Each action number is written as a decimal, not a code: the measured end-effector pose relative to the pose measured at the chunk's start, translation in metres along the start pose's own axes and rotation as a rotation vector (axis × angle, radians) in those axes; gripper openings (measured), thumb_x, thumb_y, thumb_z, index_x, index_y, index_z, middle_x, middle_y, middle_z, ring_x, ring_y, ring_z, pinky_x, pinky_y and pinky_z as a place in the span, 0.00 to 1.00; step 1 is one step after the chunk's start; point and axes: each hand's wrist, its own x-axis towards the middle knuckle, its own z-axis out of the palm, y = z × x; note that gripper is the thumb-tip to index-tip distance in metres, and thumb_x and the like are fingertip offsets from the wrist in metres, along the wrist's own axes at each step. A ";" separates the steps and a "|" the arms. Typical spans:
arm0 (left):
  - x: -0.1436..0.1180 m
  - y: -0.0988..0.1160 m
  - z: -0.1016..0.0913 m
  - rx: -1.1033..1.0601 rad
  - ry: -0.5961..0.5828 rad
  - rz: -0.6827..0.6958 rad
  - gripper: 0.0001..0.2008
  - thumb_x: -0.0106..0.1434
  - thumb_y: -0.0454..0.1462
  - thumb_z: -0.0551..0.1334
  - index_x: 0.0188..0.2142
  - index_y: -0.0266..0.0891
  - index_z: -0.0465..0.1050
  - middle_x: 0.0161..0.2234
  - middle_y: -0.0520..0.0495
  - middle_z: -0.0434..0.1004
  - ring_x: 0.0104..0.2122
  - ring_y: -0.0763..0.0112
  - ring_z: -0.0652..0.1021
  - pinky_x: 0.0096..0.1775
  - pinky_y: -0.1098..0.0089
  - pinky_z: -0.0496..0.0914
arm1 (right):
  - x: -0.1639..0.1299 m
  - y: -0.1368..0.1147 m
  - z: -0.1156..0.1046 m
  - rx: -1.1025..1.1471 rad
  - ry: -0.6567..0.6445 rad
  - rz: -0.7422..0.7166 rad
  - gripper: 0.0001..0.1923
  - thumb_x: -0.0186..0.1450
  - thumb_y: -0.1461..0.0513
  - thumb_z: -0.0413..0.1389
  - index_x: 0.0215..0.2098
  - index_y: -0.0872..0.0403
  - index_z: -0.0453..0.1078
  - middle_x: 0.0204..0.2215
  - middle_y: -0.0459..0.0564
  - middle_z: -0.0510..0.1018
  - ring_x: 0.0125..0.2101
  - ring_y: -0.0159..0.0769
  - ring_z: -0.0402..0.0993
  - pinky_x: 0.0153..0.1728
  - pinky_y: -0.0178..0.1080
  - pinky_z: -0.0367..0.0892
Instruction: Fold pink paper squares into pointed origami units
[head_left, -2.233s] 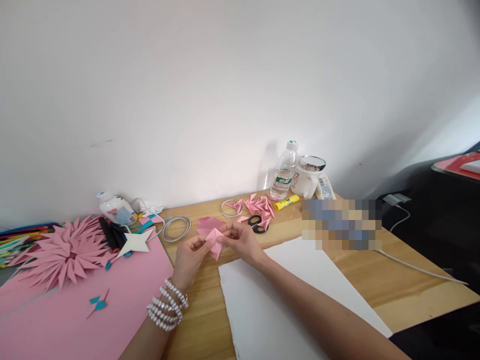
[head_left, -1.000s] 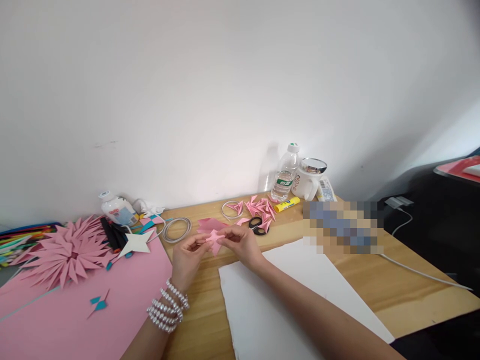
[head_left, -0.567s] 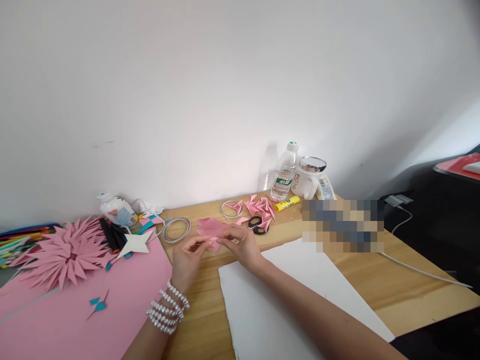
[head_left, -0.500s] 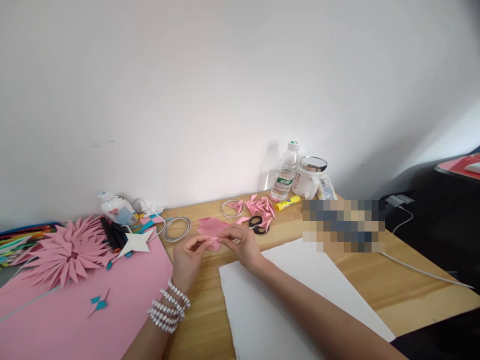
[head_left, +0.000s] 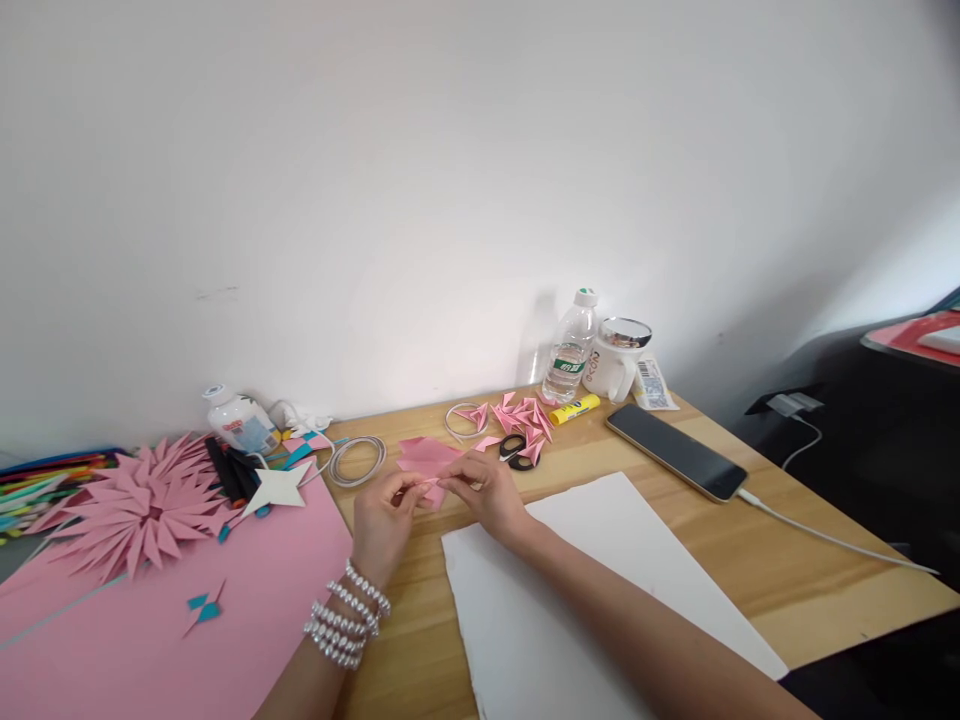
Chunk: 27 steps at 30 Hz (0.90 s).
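Note:
My left hand (head_left: 388, 510), with pearl-like bracelets (head_left: 346, 615) at its wrist, pinches one side of a small pink piece of paper (head_left: 430, 492). Fingertips of my right hand (head_left: 487, 497) pinch the other side close by, and they hide much of the piece. Just behind the hands lies a larger pink paper sheet (head_left: 426, 455) on the wooden table. Black-handled scissors (head_left: 517, 452) rest beyond my right hand, beside a heap of folded pink paper pieces (head_left: 523, 418). A white sheet (head_left: 555, 600) lies under my right forearm.
A yellow glue stick (head_left: 574, 409), a water bottle (head_left: 572, 345), a white mug (head_left: 619, 360) and a charging phone (head_left: 675, 450) stand or lie at the back right. On the left are pink card (head_left: 277, 590), a pink paper flower (head_left: 146, 510), a white star (head_left: 277, 488) and a coiled cable (head_left: 357, 462).
The view has shifted slightly. Both hands stay pinched together on the small pink paper, with only slight finger movement. The phone, blurred out before, now shows clearly.

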 end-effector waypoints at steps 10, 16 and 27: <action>0.002 -0.002 -0.003 0.138 -0.076 0.135 0.06 0.54 0.39 0.60 0.26 0.39 0.72 0.26 0.50 0.72 0.19 0.72 0.74 0.23 0.71 0.69 | 0.000 -0.004 0.001 0.025 -0.013 0.011 0.07 0.57 0.58 0.56 0.26 0.52 0.74 0.20 0.48 0.72 0.24 0.32 0.67 0.26 0.35 0.62; 0.003 -0.004 -0.003 0.119 -0.065 0.194 0.07 0.54 0.39 0.60 0.27 0.38 0.75 0.23 0.52 0.68 0.16 0.75 0.71 0.20 0.73 0.67 | 0.001 -0.004 0.003 0.158 -0.014 0.115 0.10 0.55 0.56 0.56 0.28 0.55 0.72 0.22 0.47 0.72 0.23 0.31 0.67 0.25 0.34 0.65; 0.003 0.002 0.000 0.109 -0.131 0.085 0.08 0.56 0.39 0.57 0.25 0.36 0.68 0.21 0.51 0.68 0.18 0.73 0.71 0.22 0.72 0.65 | 0.012 -0.017 -0.012 0.201 -0.085 0.084 0.10 0.57 0.57 0.54 0.27 0.56 0.71 0.24 0.47 0.73 0.26 0.31 0.69 0.28 0.33 0.65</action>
